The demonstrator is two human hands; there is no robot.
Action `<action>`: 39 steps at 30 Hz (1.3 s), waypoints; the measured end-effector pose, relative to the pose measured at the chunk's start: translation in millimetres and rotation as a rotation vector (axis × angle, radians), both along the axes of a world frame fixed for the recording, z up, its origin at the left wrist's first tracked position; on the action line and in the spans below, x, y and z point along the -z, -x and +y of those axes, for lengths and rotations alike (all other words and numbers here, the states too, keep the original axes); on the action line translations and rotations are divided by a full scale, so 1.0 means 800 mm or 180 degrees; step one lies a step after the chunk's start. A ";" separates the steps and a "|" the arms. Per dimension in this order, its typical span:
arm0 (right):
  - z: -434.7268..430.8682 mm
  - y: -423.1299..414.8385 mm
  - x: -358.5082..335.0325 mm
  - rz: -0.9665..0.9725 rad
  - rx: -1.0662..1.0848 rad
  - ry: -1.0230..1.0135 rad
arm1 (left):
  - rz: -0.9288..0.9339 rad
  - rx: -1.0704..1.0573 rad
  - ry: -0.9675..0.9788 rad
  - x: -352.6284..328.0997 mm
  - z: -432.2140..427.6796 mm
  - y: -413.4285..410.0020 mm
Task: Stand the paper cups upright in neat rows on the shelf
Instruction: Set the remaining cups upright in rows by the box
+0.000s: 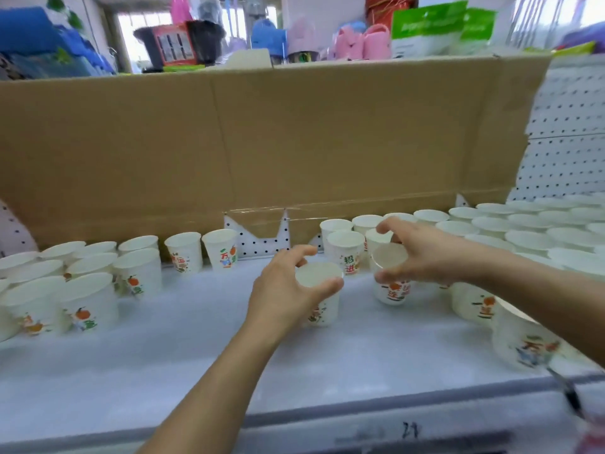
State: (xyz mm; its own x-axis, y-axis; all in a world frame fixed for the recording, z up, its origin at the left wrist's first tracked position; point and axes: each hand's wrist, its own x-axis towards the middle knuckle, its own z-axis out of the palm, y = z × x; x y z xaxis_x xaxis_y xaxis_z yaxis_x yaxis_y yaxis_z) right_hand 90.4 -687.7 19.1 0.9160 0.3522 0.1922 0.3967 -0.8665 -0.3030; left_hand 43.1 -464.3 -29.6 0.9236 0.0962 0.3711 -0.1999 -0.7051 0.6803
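Cup rows [491, 224] stand left and right; the shelf [163, 348] middle needs more. The left hand [284, 290] grips the near cup [324, 311], the right hand [425, 253] the far cup [393, 290].

- Straight beyond the grip I see a brown cardboard sheet [294, 142] standing upright, with clear tape [262, 213] along its lower edge.
- Right of the grip and further back stands a white pegboard panel [569, 126].
- High above the grip, over the cardboard, I make out green-and-white bags [425, 27], pink goods [363, 40] and, far left, blue stacked items [32, 37].
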 end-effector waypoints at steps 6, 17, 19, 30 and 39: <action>-0.018 -0.025 0.007 -0.0197 0.0011 0.0500 | 0.0123 -0.0167 -0.0375 -0.002 -0.039 -0.031; -0.040 -0.033 -0.007 -0.0087 -0.0100 0.0406 | 0.0352 0.0399 0.1177 0.006 -0.045 -0.035; -0.041 -0.036 -0.009 -0.0079 -0.0091 0.0377 | 0.0246 0.0270 0.1050 0.006 -0.055 -0.038; -0.045 -0.051 -0.001 -0.0008 0.0105 0.0486 | 0.0015 -0.0273 0.0220 0.004 -0.074 -0.048; -0.033 -0.039 -0.009 -0.0459 -0.0006 0.0752 | 0.0048 -0.0461 -0.0374 -0.007 -0.082 -0.038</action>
